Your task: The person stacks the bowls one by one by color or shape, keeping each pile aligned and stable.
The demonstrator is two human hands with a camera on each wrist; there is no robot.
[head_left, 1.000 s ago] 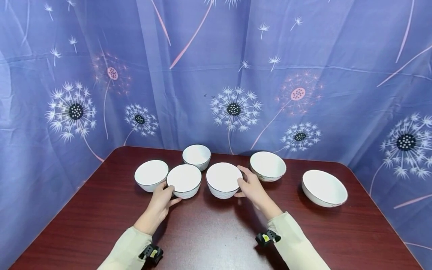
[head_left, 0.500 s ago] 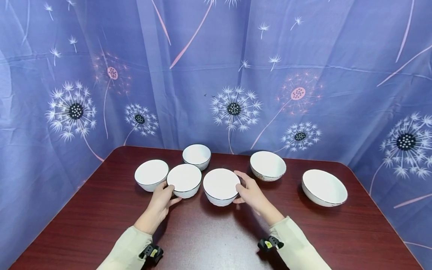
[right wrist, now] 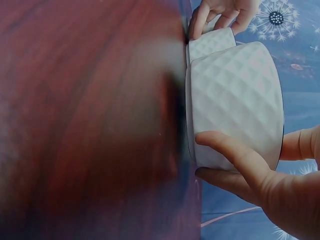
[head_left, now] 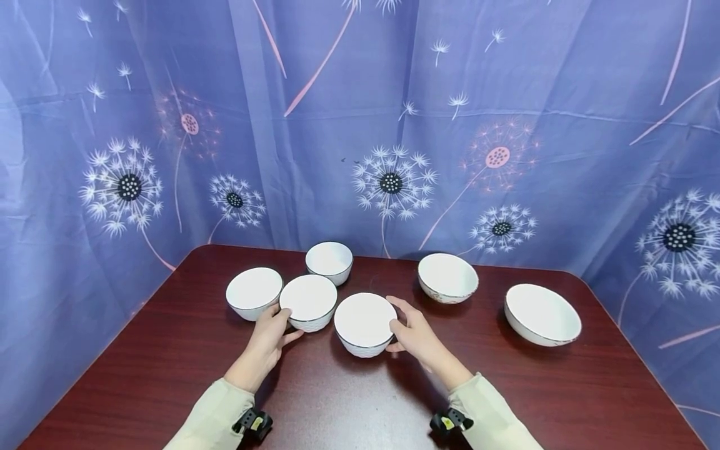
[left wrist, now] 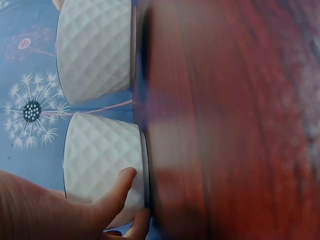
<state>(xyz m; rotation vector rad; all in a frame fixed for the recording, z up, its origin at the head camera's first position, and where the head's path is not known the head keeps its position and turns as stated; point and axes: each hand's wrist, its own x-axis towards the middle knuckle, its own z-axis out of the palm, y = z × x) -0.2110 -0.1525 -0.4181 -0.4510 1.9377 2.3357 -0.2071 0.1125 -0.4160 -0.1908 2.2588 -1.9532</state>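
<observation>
Held bowls [head_left: 365, 319] among four others [head_left: 447, 275]

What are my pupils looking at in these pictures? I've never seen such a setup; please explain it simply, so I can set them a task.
There is no machine here: these are a person's two bare hands. The wide view comes from a head camera looking forward and down. The two close views come from cameras worn on each wrist, so the scene looks sideways.

The left hand grips the left-held bowl; the right hand grips the right-held bowl. Both are white with a diamond texture outside.

On the dark red-brown table stand four more bowls: the leftmost bowl, the back bowl, the floral bowl and the rightmost bowl. A blue dandelion-print cloth hangs behind.
</observation>
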